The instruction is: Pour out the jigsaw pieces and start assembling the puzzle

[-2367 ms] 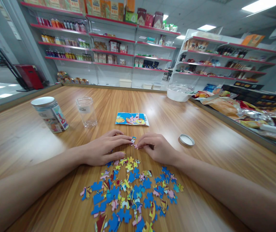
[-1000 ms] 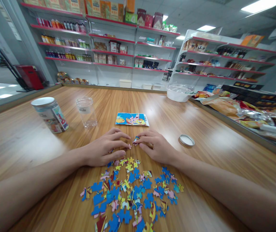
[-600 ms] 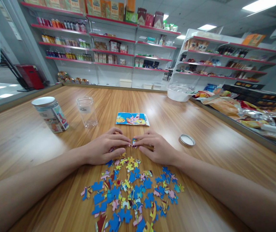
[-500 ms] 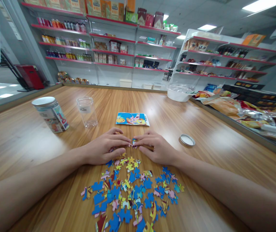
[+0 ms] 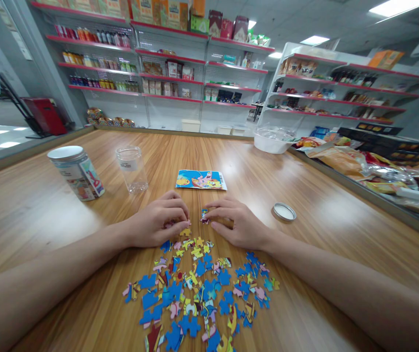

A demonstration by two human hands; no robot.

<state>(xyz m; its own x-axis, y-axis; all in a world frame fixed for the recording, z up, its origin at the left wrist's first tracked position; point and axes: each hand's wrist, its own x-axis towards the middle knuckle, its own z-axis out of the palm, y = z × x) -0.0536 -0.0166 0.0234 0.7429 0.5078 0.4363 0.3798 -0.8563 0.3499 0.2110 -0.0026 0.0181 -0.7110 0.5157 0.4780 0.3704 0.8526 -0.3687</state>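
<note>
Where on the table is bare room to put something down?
Bare wood lies between the printed jar and the left hand, and right of the metal lid. The loose puzzle pieces crowd the middle.

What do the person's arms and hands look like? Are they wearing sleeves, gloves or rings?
Both arms are bare all the way to the bottom edge of the picture, with no sleeves in sight. The left hand and the right hand wear no gloves. No watch or bracelet shows on either wrist, and no rings can be seen. The fingernails look short and unpainted.
</note>
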